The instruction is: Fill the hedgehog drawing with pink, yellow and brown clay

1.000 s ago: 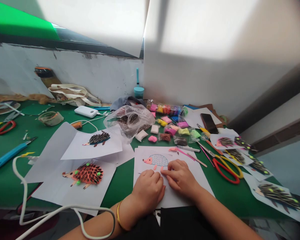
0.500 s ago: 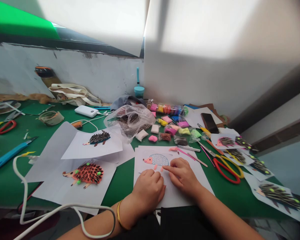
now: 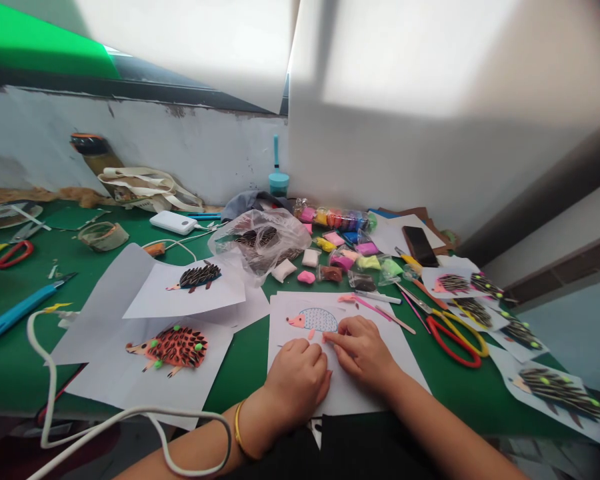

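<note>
Right hand [image 3: 363, 350] is nearest: index finger outstretched, thumb apart, nothing visibly gripped. Its fingertip is right at the small pink clay foot [image 3: 324, 339] under the hedgehog picture [image 3: 319, 320], the foot showing leftward, long axis hidden. Left hand [image 3: 297, 380] sits just below, curled on white paper [image 3: 395, 383]; whether it's grasping anything, I can't tell.
</note>
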The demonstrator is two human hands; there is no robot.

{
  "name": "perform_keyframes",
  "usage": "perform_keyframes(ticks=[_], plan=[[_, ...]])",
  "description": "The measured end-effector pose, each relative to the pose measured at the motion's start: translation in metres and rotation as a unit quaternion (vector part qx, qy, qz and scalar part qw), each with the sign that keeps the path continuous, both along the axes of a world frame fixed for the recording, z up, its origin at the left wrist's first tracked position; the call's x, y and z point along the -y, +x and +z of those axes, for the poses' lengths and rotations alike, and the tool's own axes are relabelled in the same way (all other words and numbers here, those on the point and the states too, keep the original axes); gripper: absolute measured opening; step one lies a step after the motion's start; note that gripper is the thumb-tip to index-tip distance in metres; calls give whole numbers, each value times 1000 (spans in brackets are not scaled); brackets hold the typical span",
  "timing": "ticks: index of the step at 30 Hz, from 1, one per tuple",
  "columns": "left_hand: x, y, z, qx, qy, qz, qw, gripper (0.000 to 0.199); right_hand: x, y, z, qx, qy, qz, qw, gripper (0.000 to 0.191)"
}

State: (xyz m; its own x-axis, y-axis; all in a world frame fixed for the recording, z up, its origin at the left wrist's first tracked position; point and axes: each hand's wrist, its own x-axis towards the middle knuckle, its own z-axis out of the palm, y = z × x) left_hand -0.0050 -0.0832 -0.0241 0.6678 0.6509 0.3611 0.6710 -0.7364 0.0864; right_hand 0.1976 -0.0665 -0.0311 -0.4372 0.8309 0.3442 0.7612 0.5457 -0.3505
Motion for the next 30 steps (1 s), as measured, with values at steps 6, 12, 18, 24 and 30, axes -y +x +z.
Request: perform_keyframes(ticks=[6, 12, 18, 24, 30], plan=[[2, -2, -2, 12, 4, -4, 1000, 11, 0, 0, 0, 11, -7, -22, 1000, 30], [5, -8, -5, 40, 15, -18, 999, 22, 2, -5, 2, 15, 14, -14, 1000, 35], [4, -11, -11, 61, 13, -24, 998, 18, -4, -23, 8, 36, -4, 2, 999, 28], [4, -10, -12, 56, 6, -22, 998, 16, -11, -28, 7, 18, -27, -3, 999, 25], [3, -10, -13, 54, 4, -21, 998, 13, -10, -29, 6, 23, -31, -4, 999, 27]])
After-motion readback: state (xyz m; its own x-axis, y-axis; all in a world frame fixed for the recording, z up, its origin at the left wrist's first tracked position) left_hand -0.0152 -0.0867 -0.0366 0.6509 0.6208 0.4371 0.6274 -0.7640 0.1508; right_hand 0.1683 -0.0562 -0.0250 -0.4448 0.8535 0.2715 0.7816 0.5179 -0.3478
